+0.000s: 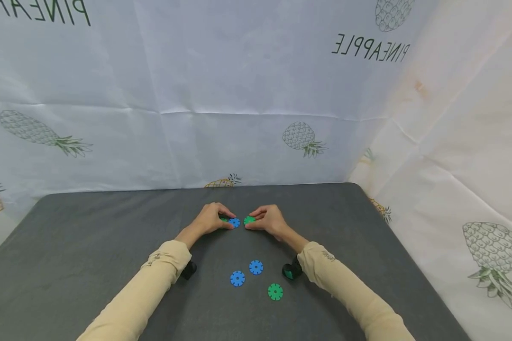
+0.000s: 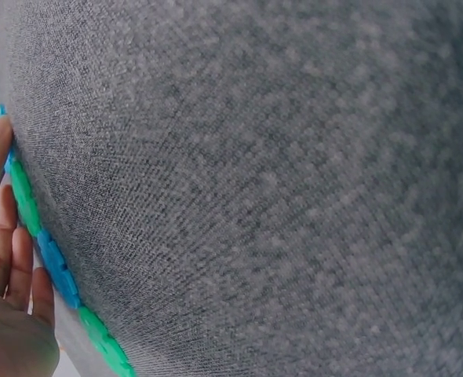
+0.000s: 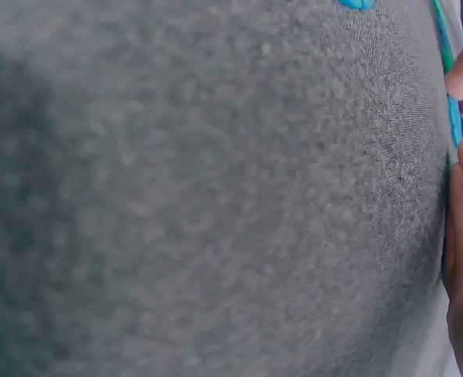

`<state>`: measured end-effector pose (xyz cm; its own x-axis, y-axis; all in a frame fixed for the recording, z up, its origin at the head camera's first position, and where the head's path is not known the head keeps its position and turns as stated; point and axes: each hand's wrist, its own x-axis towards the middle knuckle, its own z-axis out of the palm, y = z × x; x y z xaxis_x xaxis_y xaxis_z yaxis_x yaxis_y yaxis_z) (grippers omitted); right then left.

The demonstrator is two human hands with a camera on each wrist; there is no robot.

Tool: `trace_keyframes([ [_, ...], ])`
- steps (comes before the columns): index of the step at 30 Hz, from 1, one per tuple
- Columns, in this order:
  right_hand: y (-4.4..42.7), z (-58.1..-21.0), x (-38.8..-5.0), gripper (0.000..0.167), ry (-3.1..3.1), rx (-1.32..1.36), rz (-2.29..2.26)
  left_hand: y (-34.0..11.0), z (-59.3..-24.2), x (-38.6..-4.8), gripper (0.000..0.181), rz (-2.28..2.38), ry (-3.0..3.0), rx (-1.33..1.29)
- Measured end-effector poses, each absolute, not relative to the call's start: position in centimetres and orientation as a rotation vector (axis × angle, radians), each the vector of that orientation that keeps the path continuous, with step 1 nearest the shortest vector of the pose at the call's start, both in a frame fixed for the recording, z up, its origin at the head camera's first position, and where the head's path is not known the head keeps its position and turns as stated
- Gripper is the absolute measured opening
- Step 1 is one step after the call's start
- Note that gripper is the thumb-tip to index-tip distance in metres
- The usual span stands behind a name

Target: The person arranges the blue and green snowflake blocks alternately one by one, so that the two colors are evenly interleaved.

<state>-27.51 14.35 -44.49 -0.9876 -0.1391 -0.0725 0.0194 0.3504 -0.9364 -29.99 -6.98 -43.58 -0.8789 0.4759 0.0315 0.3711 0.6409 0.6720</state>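
Note:
Near the far side of the table, my left hand (image 1: 208, 219) pinches a blue notched disc (image 1: 235, 222) between thumb and fingers. That disc ends a row of alternating green and blue discs; the left wrist view shows a green disc (image 2: 25, 198), a blue disc (image 2: 57, 269) and another green disc (image 2: 104, 342) in line, partly behind the fingers. Just right of it, my right hand (image 1: 270, 221) pinches a green notched disc (image 1: 249, 220) by its edge. A small gap separates this green disc from the blue one in the head view.
Nearer me on the grey tabletop (image 1: 111, 265) lie two loose blue discs, one left (image 1: 237, 278) and one right (image 1: 256, 267), plus a loose green disc (image 1: 275, 291). A pineapple-print cloth (image 1: 222, 151) hangs behind the table and along its right side.

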Motion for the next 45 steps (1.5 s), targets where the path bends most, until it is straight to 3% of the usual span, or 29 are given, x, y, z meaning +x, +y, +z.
trace_keyframes([
  [14,13.6,-43.9,-27.8,0.022,2.846,-0.346,-1.258,-7.0,-43.6,-29.9,0.025,1.063,2.711,0.706],
  [22,13.0,-43.5,-27.8,0.026,2.89,-0.274,-1.155,-7.1,-43.5,-29.9,0.025,1.064,2.707,0.692],
  [29,13.1,-42.9,-27.6,0.035,2.871,-0.243,-1.179,-7.1,-43.5,-30.0,0.025,1.052,2.712,0.699],
  [36,13.3,-43.3,-27.5,0.024,2.859,-0.238,-1.273,-7.1,-43.6,-30.0,0.024,1.059,2.709,0.692],
  [45,13.3,-43.6,-27.6,0.024,2.818,-0.212,-1.32,-7.1,-43.7,-30.0,0.025,1.059,2.708,0.673],
])
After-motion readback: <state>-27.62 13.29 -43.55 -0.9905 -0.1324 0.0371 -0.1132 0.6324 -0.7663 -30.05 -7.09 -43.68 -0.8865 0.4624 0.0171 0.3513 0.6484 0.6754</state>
